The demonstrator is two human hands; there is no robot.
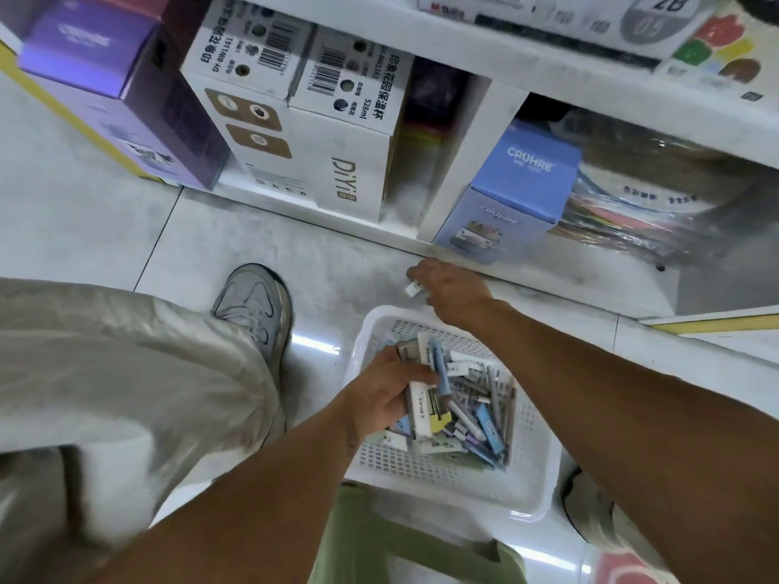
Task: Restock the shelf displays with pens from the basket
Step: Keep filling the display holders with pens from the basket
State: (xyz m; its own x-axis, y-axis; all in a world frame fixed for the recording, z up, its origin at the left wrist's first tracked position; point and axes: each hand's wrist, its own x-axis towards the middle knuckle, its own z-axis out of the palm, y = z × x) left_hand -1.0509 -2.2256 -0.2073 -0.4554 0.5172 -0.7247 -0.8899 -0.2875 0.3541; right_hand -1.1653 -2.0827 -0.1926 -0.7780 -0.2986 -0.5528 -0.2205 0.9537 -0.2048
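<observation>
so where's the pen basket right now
The white basket sits on the floor, lower centre-right of the head view, beneath both hands, just before the bottom shelf's blue box.

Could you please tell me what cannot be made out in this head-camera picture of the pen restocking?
- Head view: the right hand pinches a small white item; too small and blurred to identify.
- The left hand grips a bundle of pens; its fingers hide the count.
- Labels on pens in the white basket are too small to read.
- The upper shelf displays are cut off by the top edge.
</observation>
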